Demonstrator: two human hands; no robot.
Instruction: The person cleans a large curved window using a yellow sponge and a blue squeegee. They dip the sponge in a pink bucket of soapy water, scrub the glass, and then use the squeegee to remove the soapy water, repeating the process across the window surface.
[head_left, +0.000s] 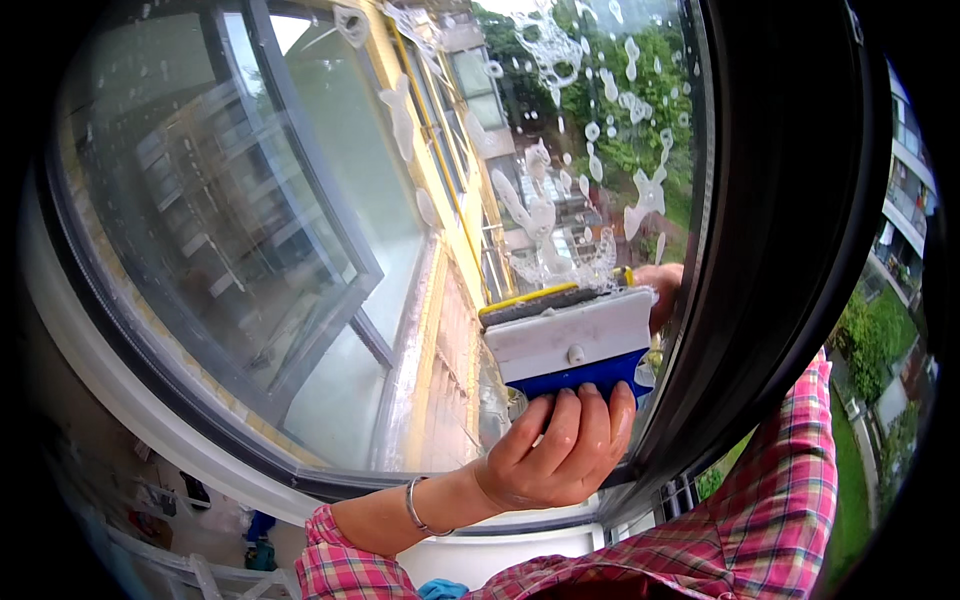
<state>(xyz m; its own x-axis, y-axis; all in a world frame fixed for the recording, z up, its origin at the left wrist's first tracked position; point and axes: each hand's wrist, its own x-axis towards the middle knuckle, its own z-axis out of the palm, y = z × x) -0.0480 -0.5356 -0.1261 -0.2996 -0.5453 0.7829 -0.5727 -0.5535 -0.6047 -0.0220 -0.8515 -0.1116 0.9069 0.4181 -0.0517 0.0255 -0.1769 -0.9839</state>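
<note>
My left hand (566, 446) grips the blue handle side of a white and blue window cleaning block (574, 334), which lies against the inner face of the window pane (480, 225). A dark pad with a yellow edge shows along the block's top. White soap foam (544, 217) streaks and dots the glass above it. My right arm in its plaid sleeve reaches around the dark window frame; the right hand (661, 292) shows through the glass beside the block, on the outer side. Its fingers are mostly hidden behind the block, so its hold is unclear.
The dark window frame (787, 225) stands between my two arms. A second window sash (326, 345) is at the left. Below are a white sill (502, 551), a blue cloth (442, 589) and a metal ladder or rack (202, 577). Outside, greenery and buildings lie far below.
</note>
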